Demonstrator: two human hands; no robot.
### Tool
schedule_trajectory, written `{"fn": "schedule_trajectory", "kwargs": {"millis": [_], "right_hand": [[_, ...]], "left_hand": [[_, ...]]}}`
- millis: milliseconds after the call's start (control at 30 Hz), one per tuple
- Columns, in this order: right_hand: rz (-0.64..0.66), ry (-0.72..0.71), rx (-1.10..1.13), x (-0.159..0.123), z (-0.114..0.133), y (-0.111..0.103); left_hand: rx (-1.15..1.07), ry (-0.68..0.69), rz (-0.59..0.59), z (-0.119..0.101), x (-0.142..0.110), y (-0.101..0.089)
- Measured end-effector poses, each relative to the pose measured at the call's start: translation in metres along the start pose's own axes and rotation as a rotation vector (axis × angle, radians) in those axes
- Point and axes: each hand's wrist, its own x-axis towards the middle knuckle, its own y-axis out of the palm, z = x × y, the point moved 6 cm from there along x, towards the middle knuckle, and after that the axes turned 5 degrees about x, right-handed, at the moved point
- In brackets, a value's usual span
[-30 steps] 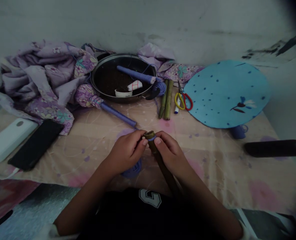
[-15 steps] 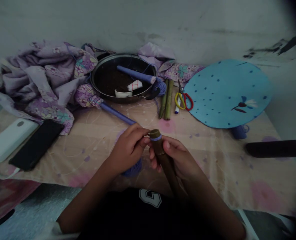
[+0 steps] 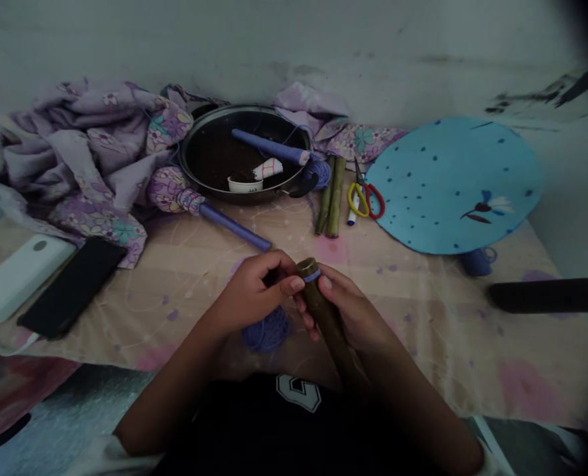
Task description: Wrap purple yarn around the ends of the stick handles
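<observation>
Brown bamboo tube (image 3: 321,311): held tilted, upper end pointing away from the person, lower end running down toward the chest. A purple band (image 3: 312,275) encircles the tube just below its upper end. No other wrapping shows on the visible length, so the band is the only covered portion and the remainder is bare.

Left hand (image 3: 254,297): positioned just beside the tube's upper end, fingers (image 3: 274,263) curled closed. Any fine strand in their grip cannot be confirmed.

Right hand (image 3: 348,307): closed around the tube, fingers (image 3: 306,317) curled beneath it and thumb (image 3: 326,283) resting just below the band.

Purple yarn ball (image 3: 266,330): just beside the tube, beneath the left hand. No strand between ball and band can be made out.

Further items, all beyond the tube: a purple-wrapped rod (image 3: 234,227) on the cloth, left of the tube; a black pan (image 3: 244,109) farther back, holding a second wrapped rod (image 3: 268,148); green bamboo pieces (image 3: 331,198) and scissors (image 3: 366,200) directly ahead; a blue disc (image 3: 452,185) to the right.
</observation>
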Motion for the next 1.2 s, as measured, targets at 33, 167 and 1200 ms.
{"fn": "schedule_trajectory", "kwargs": {"millis": [33, 167, 1200], "right_hand": [[-0.023, 0.016, 0.010, 0.002, -0.001, -0.002], [-0.073, 0.060, -0.001, 0.007, -0.009, -0.007], [-0.083, -0.057, 0.049, 0.012, -0.006, -0.021]], "left_hand": [[-0.032, -0.032, 0.015, 0.004, 0.000, 0.001], [-0.050, -0.082, -0.023, 0.013, 0.001, 0.002], [-0.460, -0.139, 0.009, 0.026, 0.007, 0.013]]}}
